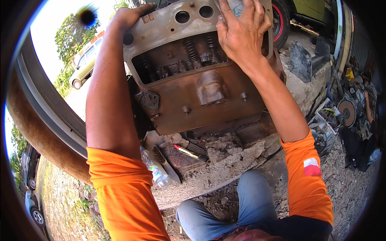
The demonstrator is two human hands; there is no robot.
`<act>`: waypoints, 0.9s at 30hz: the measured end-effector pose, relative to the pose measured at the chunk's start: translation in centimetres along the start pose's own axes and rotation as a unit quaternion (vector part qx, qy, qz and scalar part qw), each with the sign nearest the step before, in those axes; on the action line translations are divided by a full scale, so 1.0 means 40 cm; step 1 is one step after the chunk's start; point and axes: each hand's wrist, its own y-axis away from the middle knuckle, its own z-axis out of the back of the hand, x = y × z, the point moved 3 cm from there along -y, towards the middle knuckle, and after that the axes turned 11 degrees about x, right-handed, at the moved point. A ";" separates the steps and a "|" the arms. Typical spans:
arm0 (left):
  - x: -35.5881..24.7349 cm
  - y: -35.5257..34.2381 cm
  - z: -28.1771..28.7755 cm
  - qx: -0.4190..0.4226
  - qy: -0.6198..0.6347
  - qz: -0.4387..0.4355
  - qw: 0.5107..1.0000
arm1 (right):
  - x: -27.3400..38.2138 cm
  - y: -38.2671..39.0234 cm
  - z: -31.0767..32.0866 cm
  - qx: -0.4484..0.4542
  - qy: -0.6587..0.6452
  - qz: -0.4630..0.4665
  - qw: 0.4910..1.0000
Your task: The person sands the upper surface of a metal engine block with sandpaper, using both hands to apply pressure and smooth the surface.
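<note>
A rust-brown engine block [177, 114] stands before me, its flat grey top face [157, 36] pierced by round holes. Valve springs [191, 50] show inside the long side opening. My left hand [129, 18] grips the block's far left corner, one digit along the edge and the other fingers mostly hidden. On the far right of the top face, my right hand [246, 34] presses down with bent fingers on a pale sheet with blue print [236, 9]. Most of that sheet is covered by the hand, so its material cannot be made out.
Below the block, a concrete ledge [209, 176] holds a red-and-yellow-handled brush [187, 152], a flat blade-like tool [168, 165], a clear plastic bottle [160, 176] and a dirty lump [224, 146]. Scrap parts [345, 110] lie at right, near another person's arm [368, 106]. A curved rusty pipe [44, 134] stands left.
</note>
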 end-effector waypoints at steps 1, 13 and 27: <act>-0.009 0.005 0.001 0.002 -0.004 0.019 1.000 | -0.007 -0.007 -0.016 0.009 0.017 0.012 1.000; -0.026 0.033 0.004 0.004 -0.076 -0.052 0.996 | -0.030 0.070 -0.011 0.082 -0.039 0.054 0.994; -0.058 0.058 0.003 0.016 -0.032 -0.006 0.999 | -0.046 0.148 -0.030 0.116 -0.003 0.037 0.993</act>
